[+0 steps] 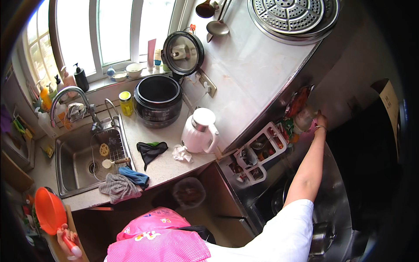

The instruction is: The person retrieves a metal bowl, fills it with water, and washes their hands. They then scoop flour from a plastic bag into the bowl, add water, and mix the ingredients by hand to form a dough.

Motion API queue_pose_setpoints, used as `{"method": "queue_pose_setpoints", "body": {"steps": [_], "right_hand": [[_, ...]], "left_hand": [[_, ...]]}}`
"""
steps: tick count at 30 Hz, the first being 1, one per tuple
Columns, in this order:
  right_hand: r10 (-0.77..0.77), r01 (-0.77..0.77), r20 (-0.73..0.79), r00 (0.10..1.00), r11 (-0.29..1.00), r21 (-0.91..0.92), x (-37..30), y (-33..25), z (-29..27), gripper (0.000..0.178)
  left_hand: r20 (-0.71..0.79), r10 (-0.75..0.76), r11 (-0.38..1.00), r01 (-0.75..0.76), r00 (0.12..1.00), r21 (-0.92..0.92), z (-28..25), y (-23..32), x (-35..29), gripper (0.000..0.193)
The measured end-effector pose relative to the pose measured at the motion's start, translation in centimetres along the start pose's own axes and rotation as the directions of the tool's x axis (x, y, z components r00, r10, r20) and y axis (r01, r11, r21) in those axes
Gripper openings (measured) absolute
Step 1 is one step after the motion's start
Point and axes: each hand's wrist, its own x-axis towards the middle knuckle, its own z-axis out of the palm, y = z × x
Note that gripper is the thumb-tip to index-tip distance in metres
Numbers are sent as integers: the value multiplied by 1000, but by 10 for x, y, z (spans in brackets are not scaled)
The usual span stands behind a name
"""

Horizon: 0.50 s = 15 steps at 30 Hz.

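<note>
At the lower left, my left hand (66, 239) is closed round the handle of an orange-red plastic dipper (49, 210), its round bowl tipped up beside the sink. My right arm stretches far out to the right. There my right hand (321, 121) has its fingers closed at a clear plastic bag (304, 118) with pink at its edge; the fingertips are partly hidden. Close by, against the wall, are a red packet (298, 101) and a green packet (286, 126). A white rack (263, 148) with jars and small packs stands just left of them.
A steel sink (72, 174) has cloths (118, 187) over its front edge. An open-lidded cooker (158, 102), a yellow-lidded jar (125, 103) and a pink-white kettle (200, 131) stand on the counter. A steel pot (322, 239) sits at the lower right, and a bin (189, 193) below the counter.
</note>
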Motion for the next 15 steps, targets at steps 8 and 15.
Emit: {"method": "queue_pose_setpoints", "body": {"steps": [8,15], "right_hand": [[-449,414,9,893,815,-405,81,32,2,44],[-402,365,21,916,806,-466,126,58,-3,39]], "left_hand": [[39,-35,999,35,999,-8,30,-20,1,25],[30,-32,999,33,999,-16,28,-25,-2,25]]}}
